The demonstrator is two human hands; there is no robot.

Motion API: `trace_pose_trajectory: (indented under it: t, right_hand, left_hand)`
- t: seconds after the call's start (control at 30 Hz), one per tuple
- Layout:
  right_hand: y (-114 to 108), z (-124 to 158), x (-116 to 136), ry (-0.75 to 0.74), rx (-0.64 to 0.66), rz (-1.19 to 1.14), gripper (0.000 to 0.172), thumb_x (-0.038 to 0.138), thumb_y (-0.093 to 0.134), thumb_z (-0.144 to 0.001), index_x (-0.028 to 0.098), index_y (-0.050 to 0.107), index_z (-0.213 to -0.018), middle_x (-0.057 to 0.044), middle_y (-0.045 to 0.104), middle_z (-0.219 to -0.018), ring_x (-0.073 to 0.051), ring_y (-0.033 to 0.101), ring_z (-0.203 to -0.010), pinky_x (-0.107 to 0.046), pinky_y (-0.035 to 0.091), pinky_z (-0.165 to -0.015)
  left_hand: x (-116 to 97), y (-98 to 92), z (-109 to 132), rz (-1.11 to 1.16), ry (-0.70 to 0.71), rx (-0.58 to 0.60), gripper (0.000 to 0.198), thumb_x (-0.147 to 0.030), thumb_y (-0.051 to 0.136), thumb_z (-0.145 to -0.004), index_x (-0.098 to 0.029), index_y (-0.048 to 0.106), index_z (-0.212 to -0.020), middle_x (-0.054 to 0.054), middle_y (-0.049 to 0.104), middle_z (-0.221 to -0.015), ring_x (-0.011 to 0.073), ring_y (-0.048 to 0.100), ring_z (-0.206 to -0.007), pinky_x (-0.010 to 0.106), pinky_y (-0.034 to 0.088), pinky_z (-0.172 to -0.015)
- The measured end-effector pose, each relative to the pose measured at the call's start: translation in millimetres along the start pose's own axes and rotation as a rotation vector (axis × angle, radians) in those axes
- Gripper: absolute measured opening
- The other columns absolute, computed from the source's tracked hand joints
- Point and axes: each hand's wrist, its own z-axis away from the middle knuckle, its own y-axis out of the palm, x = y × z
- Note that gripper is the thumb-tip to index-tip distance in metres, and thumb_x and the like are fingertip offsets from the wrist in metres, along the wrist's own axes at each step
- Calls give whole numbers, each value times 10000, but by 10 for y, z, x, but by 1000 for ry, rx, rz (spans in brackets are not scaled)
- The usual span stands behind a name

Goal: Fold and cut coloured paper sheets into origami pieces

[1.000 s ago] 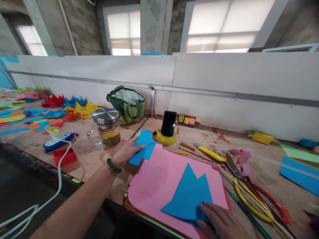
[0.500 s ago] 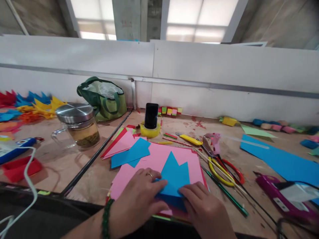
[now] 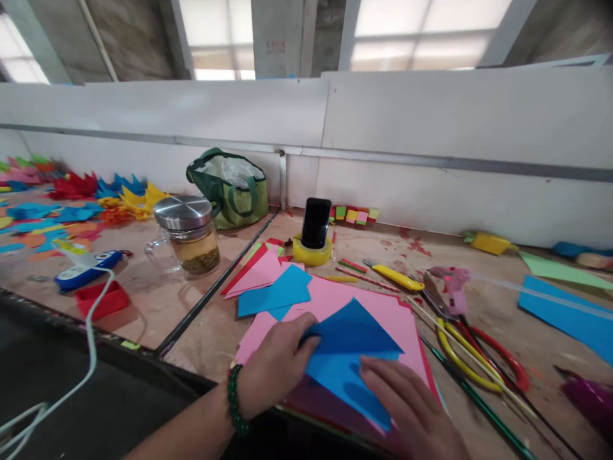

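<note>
A folded blue paper (image 3: 354, 329) lies over pink sheets (image 3: 383, 303) near the table's front edge. Its darker upper part forms a wide triangle, and a lighter part runs down towards me. My left hand (image 3: 278, 358), with a green bead bracelet at the wrist, pinches the paper's left corner between thumb and fingers. On the right, my right hand (image 3: 412, 402) is spread over the lighter part, fingers apart, its fingertips at the paper. More blue pieces (image 3: 275, 294) lie at the upper left of the pink sheets.
Right of the sheets lie a yellow cutter (image 3: 396, 276), scissors (image 3: 467, 348), a green pencil (image 3: 474, 396) and a pink glue gun (image 3: 457, 287). Behind are a phone (image 3: 316, 222) on yellow tape (image 3: 312, 251) and a green bag (image 3: 239, 198). A glass mug (image 3: 191, 239) stands left.
The blue paper has gone from a two-peaked shape to a wide triangle with a lower flap. My right hand has opened from its grip on the paper. The view has turned left.
</note>
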Motion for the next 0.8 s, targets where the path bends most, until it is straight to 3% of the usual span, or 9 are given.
trace_pose_trajectory:
  t: [0.1, 0.23, 0.33, 0.4, 0.53, 0.6, 0.67, 0.73, 0.8]
  right_hand:
    - [41, -71, -2, 37, 67, -49, 457, 285, 566, -844, 162, 550, -1283, -125, 696, -1129, -248, 648, -1028, -349, 545, -853]
    - [75, -96, -38, 34, 40, -15, 324, 67, 463, -843, 208, 687, -1029, -78, 739, -1014, -204, 665, -942, -326, 564, -791]
    - [88, -79, -23, 121, 131, -42, 315, 48, 449, -823, 203, 707, -916, -79, 742, -950, -222, 664, -901, -352, 572, -760]
    - [96, -65, -1, 220, 193, -89, 308, 33, 461, -783, 197, 700, -887, -82, 732, -907, -224, 658, -867, -355, 575, -733]
    - [86, -66, -4, 342, 300, -167, 248, 43, 518, -756, 199, 665, -881, -104, 670, -1161, -248, 597, -1071, -384, 556, -820]
    - [70, -84, -38, 357, 341, -196, 226, 38, 507, -786, 206, 644, -850, -87, 632, -1252, -233, 568, -1128, -388, 534, -874]
    - [53, -105, -81, 343, 358, -231, 231, 34, 489, -810, 212, 634, -837, -72, 645, -1234, -213, 576, -1115, -379, 525, -892]
    - [36, -121, -116, 327, 343, -265, 234, 42, 481, -824, 216, 636, -849, -73, 672, -1174, -200, 596, -1086, -364, 531, -880]
    - [23, -127, -136, 332, 299, -302, 248, 51, 457, -845, 220, 638, -860, -72, 691, -1112, -190, 617, -1062, -338, 540, -858]
  left_hand:
    - [57, -22, -24, 94, -41, 12, 78, -229, 495, -892, -212, 553, -940, 19, 639, -888, 183, 601, -829, 292, 460, -743]
    - [103, -17, 4, 32, -87, 55, 446, -214, 538, -863, -246, 436, -1296, 74, 630, -1105, 248, 603, -1029, 359, 496, -839]
    - [78, 6, 64, -320, -12, -126, 692, -137, 565, -828, -262, 274, -1443, 118, 538, -1272, 310, 504, -1185, 466, 429, -964]
    - [64, 16, 98, -534, 78, -237, 736, -107, 558, -834, -279, 229, -1469, 133, 460, -1352, 332, 452, -1228, 506, 382, -1001]
    - [105, -3, 122, -706, 111, -331, 589, -179, 552, -884, -208, 311, -1420, 162, 542, -1195, 334, 536, -1078, 495, 446, -892]
    - [125, -29, 133, -655, 152, -428, 420, -208, 556, -894, -183, 423, -1292, 143, 584, -1078, 306, 562, -1005, 455, 469, -848]
    - [110, -54, 157, -513, 296, -488, 277, -233, 561, -905, -205, 473, -1166, 96, 611, -978, 253, 583, -940, 393, 477, -828]
    - [60, -65, 185, -368, 466, -369, 277, -340, 590, -897, -219, 494, -1128, 71, 636, -949, 223, 594, -906, 361, 473, -827]
    - [9, -56, 203, -295, 540, -157, 437, -491, 623, -845, -205, 517, -1158, 86, 655, -1011, 239, 593, -945, 381, 458, -857]
